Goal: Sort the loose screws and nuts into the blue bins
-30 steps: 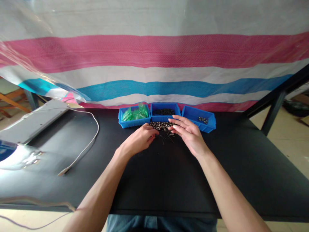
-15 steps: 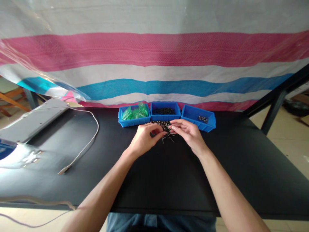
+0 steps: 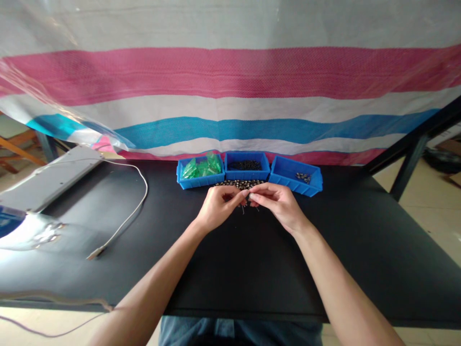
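Our curled left hand [image 3: 218, 205] and right hand [image 3: 280, 204] nearly meet before small, shiny brown-and-black pieces [image 3: 240, 184]. We cannot tell if anything's pinched.

A striped sheet [image 3: 230, 72] hangs behind the black table [image 3: 252, 278]; pale floor [image 3: 425, 192] right, perhaps a wooden chair [image 3: 19, 147] left.

Glare across left of black tabletop [image 3: 72, 269]; right side darker; edges stretched; small parts [image 3: 240, 184] blurred
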The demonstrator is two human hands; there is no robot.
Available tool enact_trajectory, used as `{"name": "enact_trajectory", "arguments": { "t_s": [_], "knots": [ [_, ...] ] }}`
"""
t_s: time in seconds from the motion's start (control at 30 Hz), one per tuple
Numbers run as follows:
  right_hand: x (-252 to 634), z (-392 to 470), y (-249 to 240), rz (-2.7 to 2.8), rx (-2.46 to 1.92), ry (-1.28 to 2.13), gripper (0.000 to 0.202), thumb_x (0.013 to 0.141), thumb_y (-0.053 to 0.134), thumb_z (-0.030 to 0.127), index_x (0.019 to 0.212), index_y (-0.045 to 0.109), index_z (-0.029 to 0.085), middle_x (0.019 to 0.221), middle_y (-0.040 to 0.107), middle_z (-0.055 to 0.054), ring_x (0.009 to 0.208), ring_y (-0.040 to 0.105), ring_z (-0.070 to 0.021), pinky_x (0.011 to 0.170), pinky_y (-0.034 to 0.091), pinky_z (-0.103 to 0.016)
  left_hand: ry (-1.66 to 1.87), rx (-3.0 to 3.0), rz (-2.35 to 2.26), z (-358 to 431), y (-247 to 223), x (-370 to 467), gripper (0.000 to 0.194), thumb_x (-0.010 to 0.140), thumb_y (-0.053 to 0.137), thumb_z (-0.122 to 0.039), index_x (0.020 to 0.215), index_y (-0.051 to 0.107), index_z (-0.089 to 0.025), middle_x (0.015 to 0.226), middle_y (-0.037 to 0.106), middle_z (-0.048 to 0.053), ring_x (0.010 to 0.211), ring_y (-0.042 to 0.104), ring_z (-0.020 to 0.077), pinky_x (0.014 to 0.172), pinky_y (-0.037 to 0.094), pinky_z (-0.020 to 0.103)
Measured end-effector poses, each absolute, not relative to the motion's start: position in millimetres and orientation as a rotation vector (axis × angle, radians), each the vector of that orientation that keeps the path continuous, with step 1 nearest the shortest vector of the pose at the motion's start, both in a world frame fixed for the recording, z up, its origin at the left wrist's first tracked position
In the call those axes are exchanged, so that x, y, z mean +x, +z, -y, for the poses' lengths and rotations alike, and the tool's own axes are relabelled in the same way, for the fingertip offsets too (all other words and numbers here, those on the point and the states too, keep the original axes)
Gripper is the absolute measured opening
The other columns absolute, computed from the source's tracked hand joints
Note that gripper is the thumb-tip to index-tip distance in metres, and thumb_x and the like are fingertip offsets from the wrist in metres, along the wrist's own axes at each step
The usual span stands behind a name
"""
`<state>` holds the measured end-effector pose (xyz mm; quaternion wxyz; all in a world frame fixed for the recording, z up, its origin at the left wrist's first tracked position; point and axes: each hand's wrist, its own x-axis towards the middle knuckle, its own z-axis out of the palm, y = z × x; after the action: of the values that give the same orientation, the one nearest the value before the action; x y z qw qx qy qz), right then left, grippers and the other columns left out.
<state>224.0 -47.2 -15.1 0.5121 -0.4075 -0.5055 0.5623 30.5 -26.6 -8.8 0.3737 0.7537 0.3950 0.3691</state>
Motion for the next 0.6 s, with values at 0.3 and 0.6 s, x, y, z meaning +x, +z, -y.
{"name": "enact_trajectory", "arguments": {
  "t_s": [0.3,0.6],
  "knots": [
    [228.6,47.7,-9.8,1.096,-0.884,1.27,0.067,0.078,0.083,0.026,0.138,0.058,0.037,0.131,0.07,-0.003,0.118,0.068,-0.0218,0.111,0.047,-0.043,0.616,2.621,-0.967,30.0,-22.7,29.3,0.026,0.09,0.07,-0.04,0.105,0.069,-0.019,0.098,0.07,0.007,0.092,0.066,0.0226,0.081,0.052,0.031],
    [234.1,44.9,-11.2,1.106,-0.998,1.232,0.041,0.08,0.081,0.034,0.118,0.069,0.026,0.119,0.075,-0.007,0.098,0.074,-0.0233,0.097,0.056,-0.043,0.56,2.649,-1.017,27.6,-29.1,33.5,0.014,0.096,0.054,-0.017,0.093,0.068,-0.017,0.093,0.069,0.008,0.09,0.067,0.0224,0.084,0.054,0.033]
  ]
}}
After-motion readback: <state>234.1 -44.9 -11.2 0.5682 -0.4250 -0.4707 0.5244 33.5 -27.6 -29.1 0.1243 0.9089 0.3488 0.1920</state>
